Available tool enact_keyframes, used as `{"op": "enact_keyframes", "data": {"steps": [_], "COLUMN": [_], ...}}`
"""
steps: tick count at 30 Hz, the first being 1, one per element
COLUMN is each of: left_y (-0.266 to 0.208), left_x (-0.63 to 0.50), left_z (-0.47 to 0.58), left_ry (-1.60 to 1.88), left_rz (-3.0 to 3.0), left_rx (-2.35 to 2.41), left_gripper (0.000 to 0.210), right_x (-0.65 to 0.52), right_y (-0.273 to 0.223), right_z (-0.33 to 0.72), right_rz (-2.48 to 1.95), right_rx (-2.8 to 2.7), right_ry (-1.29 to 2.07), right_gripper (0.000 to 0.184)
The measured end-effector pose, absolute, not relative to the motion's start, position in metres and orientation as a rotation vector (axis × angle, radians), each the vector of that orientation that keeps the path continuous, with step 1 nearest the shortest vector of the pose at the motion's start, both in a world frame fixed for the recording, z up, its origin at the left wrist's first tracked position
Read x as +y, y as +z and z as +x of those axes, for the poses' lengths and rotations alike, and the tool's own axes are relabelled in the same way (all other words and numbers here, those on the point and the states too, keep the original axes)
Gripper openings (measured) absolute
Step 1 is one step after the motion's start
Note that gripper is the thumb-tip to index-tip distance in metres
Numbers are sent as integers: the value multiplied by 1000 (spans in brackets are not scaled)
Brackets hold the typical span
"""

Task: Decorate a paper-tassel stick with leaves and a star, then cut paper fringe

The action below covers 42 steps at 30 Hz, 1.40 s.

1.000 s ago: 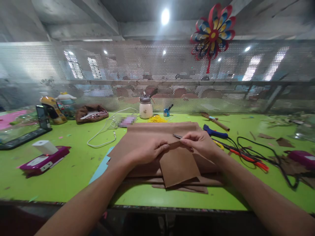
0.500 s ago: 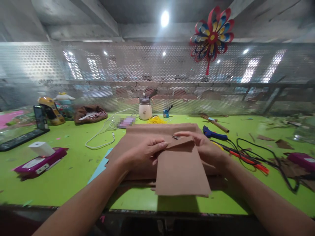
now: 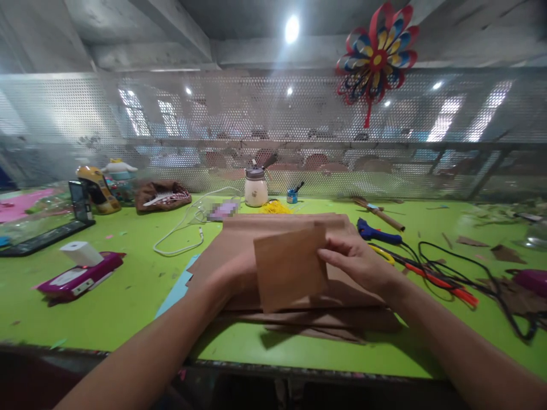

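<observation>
A small, roughly square piece of brown paper [image 3: 290,270] is held up above a stack of larger brown paper sheets [image 3: 231,230]. My right hand [image 3: 350,256] pinches its right edge between thumb and fingers. Behind the left side of this piece is my left hand [image 3: 245,267], its fingers hidden, so I cannot see whether it grips the paper. Under the stack's left side, light blue paper [image 3: 177,289] sticks out on the green table [image 3: 132,296].
To the right lie a blue glue gun [image 3: 378,232], black cables, and an orange-red tool [image 3: 442,283]. On the left are a purple power strip [image 3: 81,276] with a white plug and a phone [image 3: 80,200]. A white jar [image 3: 255,189] stands at the back.
The brown paper piece hung lower with its top edge folded between both hands; now it is raised and turned, looks smaller, and covers my left fingers. The view has shifted slightly.
</observation>
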<state>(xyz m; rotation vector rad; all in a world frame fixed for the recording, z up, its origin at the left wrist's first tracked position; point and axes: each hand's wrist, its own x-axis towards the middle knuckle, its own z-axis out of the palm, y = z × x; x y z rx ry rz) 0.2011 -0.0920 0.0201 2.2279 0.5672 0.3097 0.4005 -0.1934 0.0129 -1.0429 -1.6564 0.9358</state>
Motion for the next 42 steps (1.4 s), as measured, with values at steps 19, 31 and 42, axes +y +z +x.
{"op": "enact_keyframes", "data": {"steps": [19, 31, 42], "left_y": [3, -10, -15], "left_x": [-82, -67, -74], "left_z": [205, 211, 212], "left_ry": [357, 272, 300], "left_rz": [2676, 2871, 2958], "left_rx": [608, 572, 532], "left_gripper": [27, 17, 17], "right_x": [-161, -158, -163], "right_y": [-30, -39, -26], "right_z": [398, 408, 400], "right_rz": [-1471, -1431, -1502], "right_rx": [-2101, -2223, -2426], "right_ry": [290, 86, -165], "right_gripper": [16, 9, 20]}}
